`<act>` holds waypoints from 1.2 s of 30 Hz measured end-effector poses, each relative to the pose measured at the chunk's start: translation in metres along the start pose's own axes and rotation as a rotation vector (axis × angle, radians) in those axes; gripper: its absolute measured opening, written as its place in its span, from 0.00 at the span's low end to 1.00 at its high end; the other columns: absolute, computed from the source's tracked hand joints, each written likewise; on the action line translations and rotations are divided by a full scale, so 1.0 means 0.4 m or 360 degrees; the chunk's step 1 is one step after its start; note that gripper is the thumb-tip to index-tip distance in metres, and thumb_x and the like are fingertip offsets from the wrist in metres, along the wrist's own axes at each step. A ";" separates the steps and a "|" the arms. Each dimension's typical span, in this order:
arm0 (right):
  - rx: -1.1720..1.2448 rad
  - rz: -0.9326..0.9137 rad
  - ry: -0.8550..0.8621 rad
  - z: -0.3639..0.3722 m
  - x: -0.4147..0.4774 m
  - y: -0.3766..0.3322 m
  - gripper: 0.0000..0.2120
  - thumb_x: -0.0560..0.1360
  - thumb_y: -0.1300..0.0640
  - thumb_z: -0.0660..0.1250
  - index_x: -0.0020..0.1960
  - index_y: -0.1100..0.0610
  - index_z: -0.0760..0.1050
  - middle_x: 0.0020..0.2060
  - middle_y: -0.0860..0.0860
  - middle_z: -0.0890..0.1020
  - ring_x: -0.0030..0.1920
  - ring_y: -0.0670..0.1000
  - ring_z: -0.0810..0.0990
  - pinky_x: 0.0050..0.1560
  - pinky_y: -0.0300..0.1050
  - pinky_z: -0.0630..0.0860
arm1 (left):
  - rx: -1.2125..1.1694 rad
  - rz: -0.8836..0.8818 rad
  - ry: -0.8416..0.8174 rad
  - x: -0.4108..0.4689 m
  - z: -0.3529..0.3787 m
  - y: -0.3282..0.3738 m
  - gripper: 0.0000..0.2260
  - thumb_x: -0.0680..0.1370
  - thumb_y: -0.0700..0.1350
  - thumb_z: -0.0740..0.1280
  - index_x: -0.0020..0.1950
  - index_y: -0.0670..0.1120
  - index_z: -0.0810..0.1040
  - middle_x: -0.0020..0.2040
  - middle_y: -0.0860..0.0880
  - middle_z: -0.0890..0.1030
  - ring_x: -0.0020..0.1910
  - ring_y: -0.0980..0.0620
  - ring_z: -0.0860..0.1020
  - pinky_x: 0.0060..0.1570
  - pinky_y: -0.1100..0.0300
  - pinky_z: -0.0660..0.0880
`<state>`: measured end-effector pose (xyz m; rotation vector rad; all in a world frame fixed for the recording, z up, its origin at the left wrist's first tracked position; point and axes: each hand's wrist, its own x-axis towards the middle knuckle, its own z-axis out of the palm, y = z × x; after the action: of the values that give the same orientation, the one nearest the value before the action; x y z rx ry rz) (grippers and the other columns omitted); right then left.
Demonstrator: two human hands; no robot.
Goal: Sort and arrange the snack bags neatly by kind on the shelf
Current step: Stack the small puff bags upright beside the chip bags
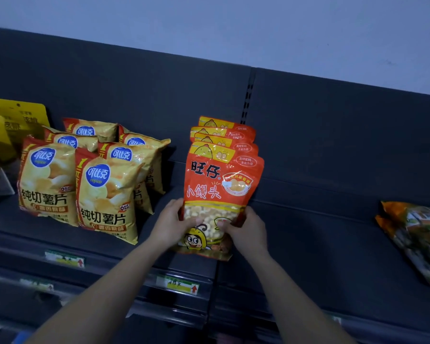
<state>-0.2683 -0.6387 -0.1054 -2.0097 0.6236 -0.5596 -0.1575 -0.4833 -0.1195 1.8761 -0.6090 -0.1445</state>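
Orange snack bag (219,184), front of its row: stand-up pouch, red-orange with large white and black lettering, a yellow header strip and a clear window low down showing small pale round snacks. It stands upright near the front edge of the shelf (320,244), about mid-width, base on the deck.

Left hand (170,223): grasps the lower left edge of the pouch, thumb laid across the front of the window.

Right hand (246,230): grasps the lower right edge at the same height, thumb on the front, other fingers wrapped behind and out of sight.

Matching orange bags (233,135): several, filed upright directly behind the held pouch, only their tops showing, stepped back toward the back panel (134,90).

Potato chip bags (104,194): yellow with a round blue logo, six in view, standing in two columns to the left of the orange row with a bare strip of shelf between.

Yellow pouches (13,120): far left, beyond the chips, partly cut off by the frame edge.

Orange-and-green bags (417,234): far right, well apart from the orange row, lying tilted, blurred.

Price labels (179,284): white and green with red arrows, on the shelf's front rail.

Slotted upright (247,100): between the panel sections, behind the orange row.
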 end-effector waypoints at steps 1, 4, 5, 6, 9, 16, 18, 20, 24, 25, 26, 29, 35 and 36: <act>-0.0042 -0.0014 0.0038 0.006 0.000 0.002 0.18 0.67 0.50 0.78 0.51 0.49 0.73 0.48 0.44 0.80 0.49 0.48 0.79 0.48 0.47 0.76 | -0.0008 -0.0014 -0.0029 -0.004 -0.004 0.000 0.20 0.69 0.49 0.77 0.57 0.54 0.74 0.56 0.48 0.75 0.57 0.49 0.76 0.57 0.45 0.75; -0.0019 0.0006 0.0004 0.009 0.000 0.014 0.19 0.68 0.50 0.77 0.53 0.51 0.72 0.50 0.46 0.80 0.51 0.49 0.79 0.50 0.49 0.77 | -0.0028 -0.0079 -0.0278 -0.011 -0.029 -0.011 0.31 0.58 0.56 0.80 0.57 0.55 0.73 0.58 0.49 0.77 0.57 0.51 0.77 0.55 0.49 0.77; 0.0011 0.0021 -0.0038 0.007 -0.001 0.020 0.20 0.69 0.50 0.77 0.54 0.51 0.71 0.50 0.46 0.80 0.52 0.50 0.79 0.50 0.47 0.76 | 0.0061 -0.0089 -0.0343 -0.014 -0.035 -0.016 0.32 0.57 0.53 0.81 0.57 0.53 0.72 0.57 0.50 0.77 0.56 0.52 0.77 0.54 0.51 0.77; 0.0050 0.0036 -0.0082 0.005 -0.003 0.025 0.20 0.69 0.51 0.77 0.55 0.51 0.71 0.50 0.46 0.79 0.53 0.50 0.79 0.49 0.46 0.75 | 0.0171 -0.0099 -0.0365 -0.017 -0.037 -0.022 0.30 0.59 0.48 0.81 0.57 0.51 0.72 0.55 0.51 0.78 0.55 0.53 0.78 0.54 0.51 0.77; 0.0245 0.0038 -0.0202 0.005 -0.021 0.031 0.27 0.68 0.54 0.78 0.61 0.50 0.68 0.54 0.43 0.79 0.56 0.47 0.78 0.48 0.40 0.74 | 0.0469 -0.0060 -0.0235 -0.020 -0.027 -0.031 0.24 0.64 0.43 0.80 0.54 0.47 0.71 0.51 0.52 0.79 0.51 0.52 0.78 0.51 0.49 0.76; 0.0024 -0.0109 -0.0415 0.004 -0.025 0.023 0.47 0.62 0.57 0.81 0.72 0.44 0.58 0.59 0.36 0.75 0.58 0.39 0.75 0.52 0.37 0.72 | 0.0523 -0.0027 -0.0004 -0.014 -0.003 -0.037 0.23 0.64 0.44 0.80 0.52 0.48 0.70 0.51 0.50 0.77 0.51 0.50 0.76 0.50 0.49 0.75; -0.0201 -0.0098 -0.0335 0.009 -0.024 0.029 0.41 0.64 0.55 0.80 0.70 0.48 0.61 0.59 0.43 0.77 0.59 0.47 0.76 0.53 0.43 0.74 | 0.0558 -0.0014 -0.0026 -0.013 -0.001 -0.036 0.24 0.65 0.45 0.80 0.53 0.48 0.70 0.52 0.50 0.76 0.52 0.51 0.76 0.51 0.50 0.75; -0.0345 -0.0108 -0.0280 0.017 -0.021 0.038 0.36 0.67 0.54 0.78 0.69 0.50 0.63 0.59 0.47 0.79 0.59 0.50 0.78 0.54 0.46 0.76 | 0.0596 0.0002 -0.0071 -0.013 -0.001 -0.034 0.25 0.66 0.46 0.79 0.55 0.48 0.69 0.54 0.51 0.76 0.53 0.51 0.76 0.51 0.50 0.75; -0.0494 -0.0128 -0.0261 0.029 -0.012 0.051 0.33 0.70 0.52 0.76 0.69 0.52 0.62 0.61 0.50 0.78 0.60 0.53 0.77 0.53 0.48 0.75 | 0.0788 0.0047 -0.0184 -0.015 0.013 -0.030 0.25 0.71 0.48 0.75 0.60 0.47 0.65 0.57 0.49 0.78 0.55 0.47 0.77 0.49 0.51 0.75; -0.0517 -0.0126 -0.0267 0.029 -0.007 0.052 0.33 0.70 0.52 0.75 0.69 0.52 0.61 0.62 0.51 0.78 0.60 0.54 0.77 0.52 0.48 0.74 | 0.0827 0.0046 -0.0197 -0.014 0.015 -0.029 0.25 0.72 0.48 0.75 0.62 0.47 0.64 0.58 0.48 0.78 0.56 0.47 0.77 0.49 0.51 0.75; -0.0533 -0.0118 -0.0277 0.030 -0.003 0.052 0.33 0.71 0.52 0.75 0.69 0.52 0.61 0.62 0.51 0.77 0.60 0.54 0.77 0.52 0.48 0.75 | 0.0846 0.0042 -0.0204 -0.012 0.016 -0.028 0.26 0.72 0.49 0.74 0.63 0.47 0.64 0.59 0.47 0.78 0.57 0.46 0.77 0.49 0.52 0.74; -0.0537 -0.0124 -0.0267 0.035 -0.002 0.053 0.30 0.71 0.53 0.74 0.66 0.52 0.62 0.61 0.51 0.78 0.58 0.54 0.78 0.53 0.51 0.76 | 0.0820 0.0014 -0.0198 -0.009 0.015 -0.029 0.27 0.72 0.48 0.75 0.65 0.46 0.64 0.59 0.47 0.78 0.57 0.46 0.77 0.50 0.52 0.75; -0.0496 -0.0096 -0.0325 0.039 -0.001 0.052 0.32 0.73 0.54 0.73 0.70 0.51 0.59 0.62 0.51 0.76 0.60 0.54 0.76 0.56 0.51 0.75 | 0.0791 -0.0073 -0.0196 -0.003 0.013 -0.030 0.30 0.70 0.49 0.76 0.66 0.46 0.65 0.59 0.47 0.79 0.57 0.45 0.77 0.52 0.49 0.76; -0.0493 -0.0095 -0.0348 0.038 0.002 0.050 0.32 0.73 0.55 0.72 0.71 0.50 0.59 0.63 0.50 0.76 0.60 0.53 0.76 0.56 0.50 0.75 | 0.0776 -0.0093 -0.0196 -0.002 0.011 -0.030 0.31 0.69 0.49 0.77 0.67 0.46 0.66 0.59 0.47 0.79 0.57 0.45 0.77 0.52 0.49 0.76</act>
<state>-0.2627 -0.6383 -0.1299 -2.3479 0.5427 -0.2829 -0.1556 -0.4833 -0.1322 2.3707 -0.7199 -0.1605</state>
